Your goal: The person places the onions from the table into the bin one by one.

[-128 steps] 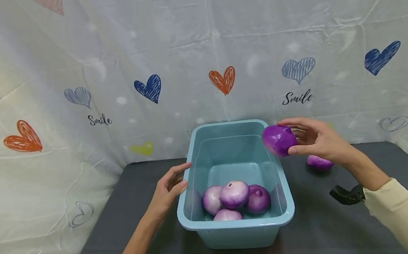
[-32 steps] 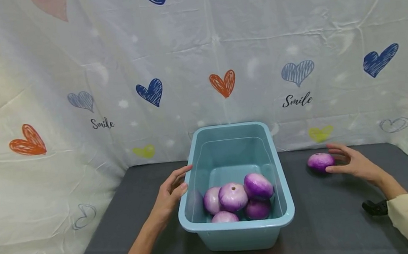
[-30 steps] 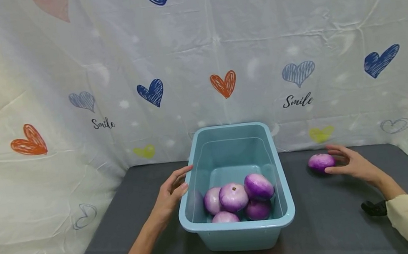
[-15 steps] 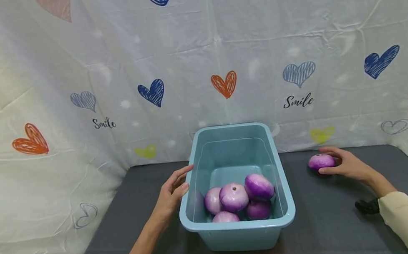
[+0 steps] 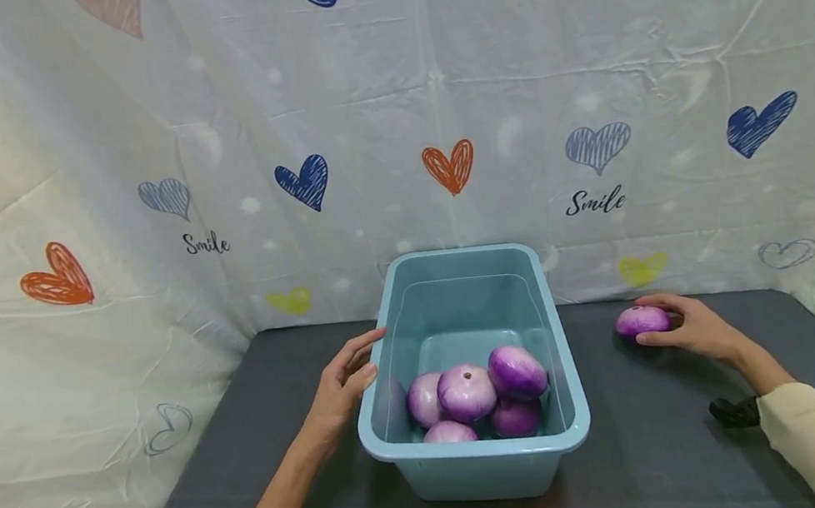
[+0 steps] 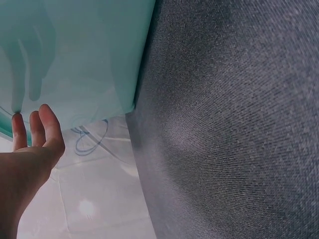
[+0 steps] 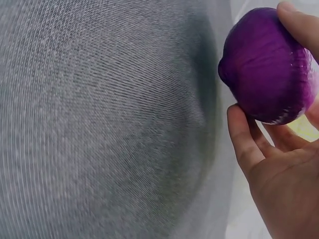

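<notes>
In the head view a light-blue plastic basin (image 5: 494, 469) stands at the middle. Several purple-and-white onions (image 5: 466, 392) lie piled at its near end. My left hand (image 5: 336, 388) is at the basin's left side with relaxed fingers, their tips at the rim. The left wrist view shows those fingertips (image 6: 49, 117) against or very near the outer wall (image 6: 89, 64). To the right of the basin, my right hand (image 5: 695, 330) holds a single purple onion (image 5: 641, 320) between thumb and fingers. In the right wrist view this onion (image 7: 264, 67) shows its pointed end towards the table; contact there cannot be told.
A dark grey cloth (image 5: 648, 444) covers the table. Behind and at the sides hangs a white curtain (image 5: 358, 83) printed with hearts and "Smile". Black wrist cameras (image 5: 733, 412) sit on both wrists.
Over the last seconds the right hand has let go of one onion in the basin and moved right to another. Its fingers have closed round that onion. The left hand has stayed at the rim.
</notes>
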`<action>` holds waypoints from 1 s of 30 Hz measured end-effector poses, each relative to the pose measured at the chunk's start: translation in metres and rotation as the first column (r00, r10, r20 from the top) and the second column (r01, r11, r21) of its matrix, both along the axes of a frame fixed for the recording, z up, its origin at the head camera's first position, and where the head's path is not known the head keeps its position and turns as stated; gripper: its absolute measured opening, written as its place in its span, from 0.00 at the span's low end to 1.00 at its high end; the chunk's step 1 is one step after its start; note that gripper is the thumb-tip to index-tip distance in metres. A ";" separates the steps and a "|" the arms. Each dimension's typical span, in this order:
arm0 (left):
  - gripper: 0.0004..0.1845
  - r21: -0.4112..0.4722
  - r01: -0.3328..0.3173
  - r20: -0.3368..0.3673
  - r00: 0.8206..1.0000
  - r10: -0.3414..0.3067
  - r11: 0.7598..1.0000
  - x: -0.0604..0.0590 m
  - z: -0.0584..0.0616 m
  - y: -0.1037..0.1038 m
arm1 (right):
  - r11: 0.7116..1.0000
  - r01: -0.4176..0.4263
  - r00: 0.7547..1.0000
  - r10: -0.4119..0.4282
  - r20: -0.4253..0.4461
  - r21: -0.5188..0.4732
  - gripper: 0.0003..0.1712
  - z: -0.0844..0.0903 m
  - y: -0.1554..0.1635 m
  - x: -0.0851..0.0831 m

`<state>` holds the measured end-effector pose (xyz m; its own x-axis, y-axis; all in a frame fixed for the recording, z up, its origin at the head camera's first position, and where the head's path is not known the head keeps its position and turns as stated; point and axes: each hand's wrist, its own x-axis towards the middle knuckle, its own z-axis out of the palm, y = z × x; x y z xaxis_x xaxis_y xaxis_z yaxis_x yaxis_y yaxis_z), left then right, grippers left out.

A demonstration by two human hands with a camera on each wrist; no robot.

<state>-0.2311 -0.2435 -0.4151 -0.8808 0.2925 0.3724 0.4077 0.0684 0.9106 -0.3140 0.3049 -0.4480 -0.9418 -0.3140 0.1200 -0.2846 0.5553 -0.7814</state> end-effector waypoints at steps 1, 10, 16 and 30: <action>0.26 0.000 0.000 0.000 1.000 0.000 1.000 0.000 0.000 0.000 | 1.000 0.000 1.000 0.000 0.003 -0.009 0.40 0.002 0.001 0.002; 0.26 0.016 0.021 -0.018 1.000 -0.021 1.000 -0.001 0.000 0.000 | 0.989 0.002 0.999 0.004 0.039 -0.147 0.39 0.027 0.006 0.017; 0.26 0.017 0.025 -0.022 0.999 -0.024 1.000 -0.001 0.000 0.000 | 0.962 -0.041 0.999 0.046 0.011 -0.269 0.34 0.049 -0.002 0.027; 0.25 0.015 0.018 -0.024 1.000 -0.018 1.000 -0.002 -0.001 0.000 | 0.943 -0.134 0.988 0.103 -0.118 -0.304 0.35 0.087 -0.029 0.040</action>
